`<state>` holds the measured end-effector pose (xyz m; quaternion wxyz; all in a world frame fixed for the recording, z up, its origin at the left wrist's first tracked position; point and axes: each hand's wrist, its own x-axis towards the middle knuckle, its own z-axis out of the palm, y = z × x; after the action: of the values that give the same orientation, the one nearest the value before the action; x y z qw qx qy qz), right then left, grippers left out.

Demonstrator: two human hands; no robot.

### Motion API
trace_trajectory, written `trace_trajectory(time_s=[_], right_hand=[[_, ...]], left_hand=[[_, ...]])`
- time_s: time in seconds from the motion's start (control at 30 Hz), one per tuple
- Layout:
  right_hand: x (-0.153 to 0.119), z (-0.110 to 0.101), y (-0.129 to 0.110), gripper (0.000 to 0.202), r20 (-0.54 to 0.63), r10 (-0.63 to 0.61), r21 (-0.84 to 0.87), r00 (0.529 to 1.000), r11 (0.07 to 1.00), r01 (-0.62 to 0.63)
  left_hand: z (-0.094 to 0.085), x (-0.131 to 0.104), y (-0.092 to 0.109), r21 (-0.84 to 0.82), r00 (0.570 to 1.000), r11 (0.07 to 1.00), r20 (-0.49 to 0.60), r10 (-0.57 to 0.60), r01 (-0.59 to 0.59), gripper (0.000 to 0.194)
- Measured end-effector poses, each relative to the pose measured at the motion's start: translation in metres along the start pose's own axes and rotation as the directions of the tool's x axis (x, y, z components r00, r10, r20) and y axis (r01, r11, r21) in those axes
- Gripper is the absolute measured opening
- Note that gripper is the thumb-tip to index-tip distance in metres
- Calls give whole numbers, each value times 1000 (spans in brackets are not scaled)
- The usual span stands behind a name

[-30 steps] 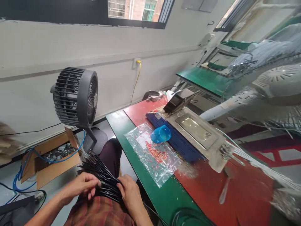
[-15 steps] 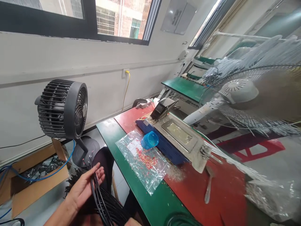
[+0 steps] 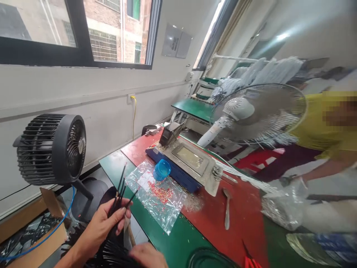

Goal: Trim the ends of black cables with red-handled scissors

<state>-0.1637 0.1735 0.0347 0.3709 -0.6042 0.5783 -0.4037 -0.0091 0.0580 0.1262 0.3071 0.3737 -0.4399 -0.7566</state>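
Sorting black cable pieces [image 3: 119, 195] beside the bench [image 3: 178, 245]: left hand [image 3: 104, 223] pinches a few upright strands, right hand [image 3: 147, 256] steadies the bundle; its grip cannot be told.

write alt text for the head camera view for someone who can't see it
A person's left hand holds up a few thin black cables from a bundle in their lap, with the right hand low beside it. Ahead, a green and red workbench carries a clear plastic bag of red bits, a small blue plastic cup and a blue-based metal machine.
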Motion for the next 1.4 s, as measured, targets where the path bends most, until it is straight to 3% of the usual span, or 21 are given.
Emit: trace_trajectory(time_s=[0.07, 0.13, 0.23, 0.3, 0.47, 0.57, 0.63, 0.7, 0.77, 0.83, 0.87, 0.9, 0.97, 1.03, 1.1, 1.2, 1.33, 1.4], right_hand=[[8, -25, -21, 40, -83, -5, 87, 997, 996, 12], [12, -46, -42, 48, -172, 129, 293, 977, 953, -74], [13, -60, -60, 38, -272, 290, 499, 917, 858, -123], [10, -59, -63, 29, -345, 312, 470, 885, 874, -124], [2, -51, -63, 28, -433, 197, 278, 880, 957, -77], [1, -48, -71, 29, -455, 197, 260, 869, 962, -82], [2, -49, -76, 28, -476, 252, 342, 842, 936, -86], [1, -60, -74, 30, -512, 340, 469, 789, 880, -75], [-7, -82, -65, 27, -601, 386, 472, 700, 878, -79], [-26, -114, -49, 23, -725, 326, 264, 606, 945, -193], [-37, -131, -39, 23, -765, 264, 92, 588, 948, -306], [-50, -148, -28, 26, -806, 204, -68, 556, 900, -430], [-72, -179, -7, 29, -862, 138, -292, 488, 652, -700], [-88, -201, 8, 32, -866, 219, -355, 450, 365, -860], [-96, -215, 13, 36, -841, 380, -341, 386, 182, -922], [-99, -225, 8, 36, -753, 588, -284, 294, 113, -952], [-95, -227, -2, 33, -779, 521, -359, 349, 86, -929], [-92, -225, -4, 36, -770, 549, -355, 324, 52, -933]], left_hand=[[8, -3, -6, 120, 992, 992, 112, -50, 36, 36], [15, -7, -15, 190, 971, 979, 210, -111, 71, 36], [20, -12, -28, 268, 930, 954, 297, -214, 134, 36], [19, -14, -31, 322, 917, 934, 305, -256, 154, 36], [22, -7, -20, 456, 962, 888, 214, -172, 57, 35], [36, -1, -17, 406, 939, 909, 263, -220, 99, 40], [46, 2, -22, 331, 914, 927, 294, -281, 178, 40], [53, 3, -30, 260, 909, 930, 259, -326, 260, 43], [53, 5, -37, 204, 923, 926, 159, -351, 317, 48], [48, 8, -43, 127, 932, 929, 57, -357, 348, 55], [44, 10, -45, 95, 936, 933, 22, -350, 347, 57], [41, 11, -47, 70, 941, 939, -5, -337, 337, 58], [35, 14, -48, 35, 955, 954, -37, -295, 296, 57], [33, 16, -48, 17, 964, 966, -59, -258, 260, 55], [34, 17, -46, -4, 969, 971, -65, -238, 238, 53], [35, 17, -44, -24, 971, 972, -55, -233, 232, 49], [34, 15, -41, -12, 973, 975, -60, -221, 221, 48], [33, 15, -40, 14, 974, 977, -87, -211, 213, 48]])
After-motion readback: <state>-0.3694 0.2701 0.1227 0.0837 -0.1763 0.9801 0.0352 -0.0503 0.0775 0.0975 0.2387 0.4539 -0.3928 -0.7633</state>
